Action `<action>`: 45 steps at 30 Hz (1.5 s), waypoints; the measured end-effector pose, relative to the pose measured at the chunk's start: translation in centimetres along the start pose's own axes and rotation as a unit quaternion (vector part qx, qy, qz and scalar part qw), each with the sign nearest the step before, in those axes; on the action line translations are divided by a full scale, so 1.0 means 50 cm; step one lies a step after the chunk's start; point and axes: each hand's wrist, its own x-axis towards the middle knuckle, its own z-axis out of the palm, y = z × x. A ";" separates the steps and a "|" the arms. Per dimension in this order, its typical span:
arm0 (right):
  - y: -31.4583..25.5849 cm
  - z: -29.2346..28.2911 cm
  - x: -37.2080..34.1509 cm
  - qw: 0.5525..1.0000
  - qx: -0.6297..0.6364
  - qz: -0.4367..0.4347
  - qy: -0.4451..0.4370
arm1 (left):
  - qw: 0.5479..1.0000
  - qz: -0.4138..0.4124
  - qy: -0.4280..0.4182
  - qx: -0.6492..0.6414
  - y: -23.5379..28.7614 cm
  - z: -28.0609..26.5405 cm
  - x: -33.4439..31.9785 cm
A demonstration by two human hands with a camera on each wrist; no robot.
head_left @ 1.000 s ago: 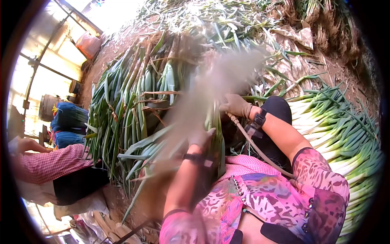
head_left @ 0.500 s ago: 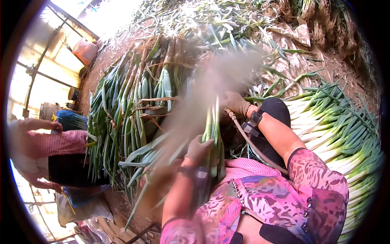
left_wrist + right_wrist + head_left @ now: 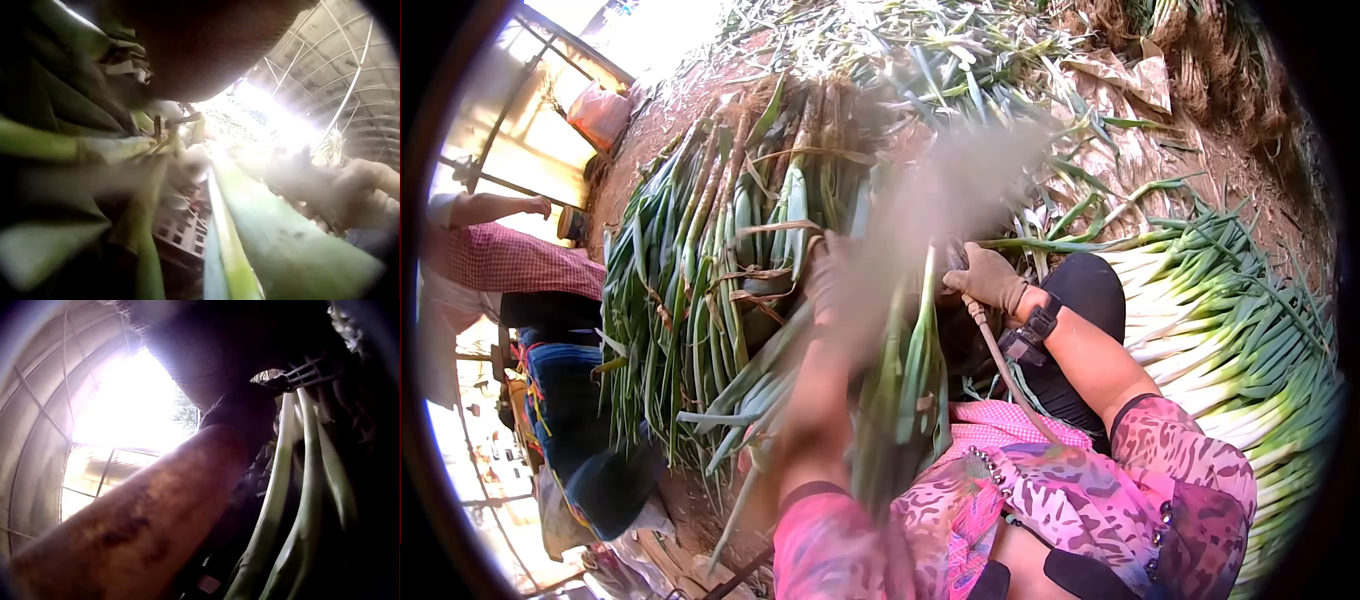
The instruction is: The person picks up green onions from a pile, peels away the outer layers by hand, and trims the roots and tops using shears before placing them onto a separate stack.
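My gloved right hand grips the end of a tan hose, which runs back past my lap; the right wrist view shows the hose large below the dark glove. Beside that hand, a few leeks hang with white ends up and green leaves toward my lap. My gloved left hand is at the near side of a heap of untrimmed leeks. A blurry smear across the head view covers part of it, and I cannot tell whether its fingers hold a stalk.
Cleaned leeks lie in a long row at the right. Leaf scraps cover the ground ahead, and rooty bundles stand at the far right. Another person's checked sleeve shows at the left. A plastic crate sits beneath the leaves.
My left hand has let go of the leeks by my lap and moved forward and left to the untrimmed heap. The right hand stays on the hose. The other person has shifted.
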 end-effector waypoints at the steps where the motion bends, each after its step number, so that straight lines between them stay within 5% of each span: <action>1: -0.004 -0.007 0.006 1.000 -0.005 0.013 0.000 | 0.999 0.021 -0.038 -0.008 0.021 -0.055 0.012; 3: -0.014 -0.014 0.010 0.999 0.027 0.016 -0.015 | 0.991 0.061 -0.117 -0.029 0.062 -0.164 0.035; 6: -0.018 -0.014 0.005 1.000 0.007 -0.010 -0.002 | 0.972 0.091 -0.213 0.039 0.008 0.076 0.003; 8: -0.027 -0.012 0.003 1.000 0.024 -0.013 -0.009 | 0.985 0.074 -0.154 0.018 -0.006 0.089 -0.014; 9: -0.035 -0.014 0.003 0.999 0.035 -0.016 -0.012 | 0.981 0.120 -0.072 0.131 -0.015 0.098 -0.014; 15: -0.052 -0.014 -0.001 0.999 0.018 -0.008 -0.035 | 0.980 -0.038 -0.192 0.030 -0.040 0.065 0.056; 20: -0.047 -0.015 -0.001 1.000 0.013 -0.010 -0.022 | 0.956 -0.084 -0.199 -0.197 -0.060 -0.038 0.120; 21: -0.050 -0.017 -0.003 1.000 0.017 -0.012 -0.024 | 0.902 -0.200 -0.228 -0.308 -0.064 -0.060 0.135; 25: -0.059 -0.030 -0.010 0.997 0.059 -0.029 -0.037 | 0.827 -0.189 -0.241 -0.471 -0.079 -0.103 0.142; 28: -0.040 -0.018 -0.006 0.989 0.120 -0.028 -0.077 | 0.876 -0.154 -0.285 -0.356 -0.048 -0.146 0.129; 31: -0.042 -0.024 -0.028 0.973 0.191 0.001 -0.130 | 0.870 -0.060 -0.477 -0.112 -0.091 -0.040 0.082; 33: -0.094 -0.064 -0.105 0.943 0.272 0.022 -0.191 | 0.853 -0.121 -0.472 -0.187 -0.073 -0.048 0.026; 35: -0.083 -0.019 -0.165 0.971 0.117 -0.185 -0.095 | 0.865 -0.140 -0.430 -0.219 -0.063 -0.051 0.004; 37: -0.111 -0.025 -0.219 0.969 0.108 -0.136 -0.174 | 0.874 -0.150 -0.393 -0.244 -0.033 -0.092 0.001; 39: -0.106 -0.020 -0.229 0.976 0.121 -0.111 -0.144 | 0.892 -0.089 -0.341 -0.284 0.031 -0.161 -0.023; 41: -0.107 -0.027 -0.230 0.980 0.144 -0.071 -0.120 | 0.834 -0.153 -0.364 -0.387 0.001 -0.081 -0.025; 43: -0.090 -0.011 -0.229 0.983 0.117 -0.106 -0.093 | 0.887 -0.015 -0.275 -0.372 0.061 -0.163 -0.048; 45: -0.091 -0.021 -0.221 0.985 0.101 -0.097 -0.098 | 0.894 -0.031 -0.280 -0.347 0.076 -0.168 -0.047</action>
